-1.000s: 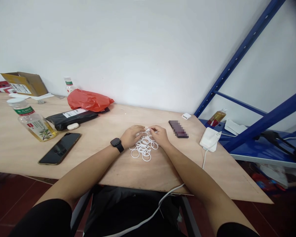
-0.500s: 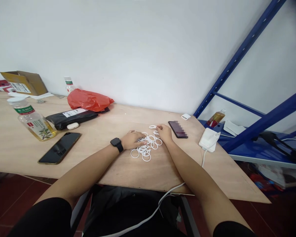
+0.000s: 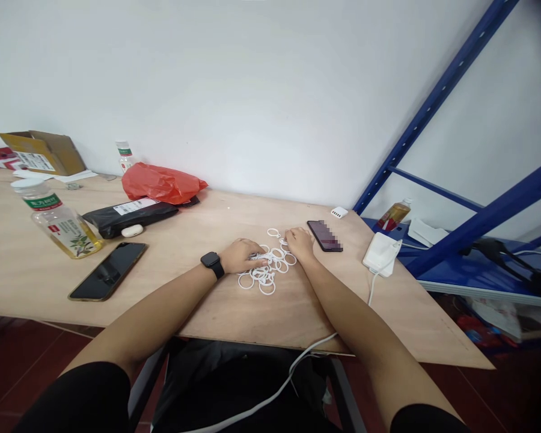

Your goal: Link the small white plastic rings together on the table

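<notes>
Several white plastic rings (image 3: 267, 288) lie in a loose pile on the wooden table (image 3: 198, 313). My left hand (image 3: 242, 256), with a black watch on its wrist, rests on the pile's left side. Its thumb reaches out over the rings, and the other fingertips are partly hidden. Beyond the pile, a single white ring (image 3: 273, 233) lies flat, apart from both hands. My right hand (image 3: 300, 242) rests at the upper right of the pile, fingers bent down and loosely apart. Small white ring parts show beside its fingertips; no ring is visibly gripped.
A dark phone (image 3: 325, 236) lies right of my right hand, near a white charger (image 3: 382, 254) with a cable. On the left are another phone (image 3: 108, 270), a drink bottle (image 3: 56, 219), an earbud case (image 3: 132, 230), a black parcel (image 3: 130, 215) and a red bag (image 3: 162, 183).
My right hand has let go of the single ring, which now lies flat slightly to the left. The right fingers have drawn back and bent downward. My left hand has stayed on the pile.
</notes>
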The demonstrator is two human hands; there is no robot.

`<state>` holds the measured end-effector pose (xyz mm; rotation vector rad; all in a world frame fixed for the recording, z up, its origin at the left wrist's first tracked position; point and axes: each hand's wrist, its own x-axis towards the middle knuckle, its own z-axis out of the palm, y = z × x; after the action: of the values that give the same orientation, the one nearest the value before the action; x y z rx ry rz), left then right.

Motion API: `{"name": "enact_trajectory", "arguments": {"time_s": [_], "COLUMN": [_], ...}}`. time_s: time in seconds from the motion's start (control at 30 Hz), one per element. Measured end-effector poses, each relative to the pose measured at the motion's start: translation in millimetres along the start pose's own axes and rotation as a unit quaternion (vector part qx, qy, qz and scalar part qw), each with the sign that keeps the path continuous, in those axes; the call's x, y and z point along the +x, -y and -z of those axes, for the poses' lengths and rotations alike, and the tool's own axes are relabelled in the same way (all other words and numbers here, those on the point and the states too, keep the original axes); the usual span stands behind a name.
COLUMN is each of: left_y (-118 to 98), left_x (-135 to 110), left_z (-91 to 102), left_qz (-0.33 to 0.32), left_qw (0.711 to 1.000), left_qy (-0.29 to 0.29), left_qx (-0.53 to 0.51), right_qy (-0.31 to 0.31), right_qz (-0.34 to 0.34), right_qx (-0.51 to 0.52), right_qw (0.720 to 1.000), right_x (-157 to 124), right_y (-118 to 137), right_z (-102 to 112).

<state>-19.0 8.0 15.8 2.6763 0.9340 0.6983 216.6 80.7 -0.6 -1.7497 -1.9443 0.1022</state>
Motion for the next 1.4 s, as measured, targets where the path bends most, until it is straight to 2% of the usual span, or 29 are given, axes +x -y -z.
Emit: {"name": "enact_trajectory", "arguments": {"time_s": [0.27, 0.4, 0.57, 0.8, 1.0, 1.1, 1.2, 1.3, 1.4], "left_y": [0, -1, -1, -3, -1, 0, 2, 6, 9], "left_x": [-1, 0, -1, -1, -1, -1, -1, -1, 0], "left_z": [0.0, 0.0, -0.6, 3.3, 1.7, 0.3, -1.0, -2.8, -4.0], "left_qz": [0.006, 0.008, 0.015, 0.072, 0.095, 0.098, 0.1, 0.081, 0.052], "left_qw": [1.0, 1.0, 1.0, 0.997, 0.995, 0.994, 0.993, 0.991, 0.987], "left_qy": [-0.005, 0.0, -0.005, -0.016, -0.031, -0.041, -0.057, -0.098, -0.146], "left_qx": [0.004, 0.002, 0.004, 0.015, 0.015, 0.021, 0.028, 0.038, 0.043], "right_qy": [0.091, 0.081, 0.084, 0.083, 0.073, 0.095, 0.114, 0.099, 0.074], "right_qz": [0.068, 0.087, 0.067, 0.065, 0.132, 0.17, 0.192, 0.219, 0.239], "right_qx": [0.031, 0.044, 0.047, 0.007, -0.025, 0.022, 0.113, 0.188, 0.219], "right_qw": [0.993, 0.992, 0.993, 0.994, 0.988, 0.981, 0.968, 0.952, 0.943], "right_x": [2, 1, 3, 2, -6, -10, -14, -17, -20], "right_y": [-4, -4, -9, -8, 2, 8, 13, 18, 22], "right_z": [-8, -9, -7, -5, 0, 3, 4, 5, 7]}}
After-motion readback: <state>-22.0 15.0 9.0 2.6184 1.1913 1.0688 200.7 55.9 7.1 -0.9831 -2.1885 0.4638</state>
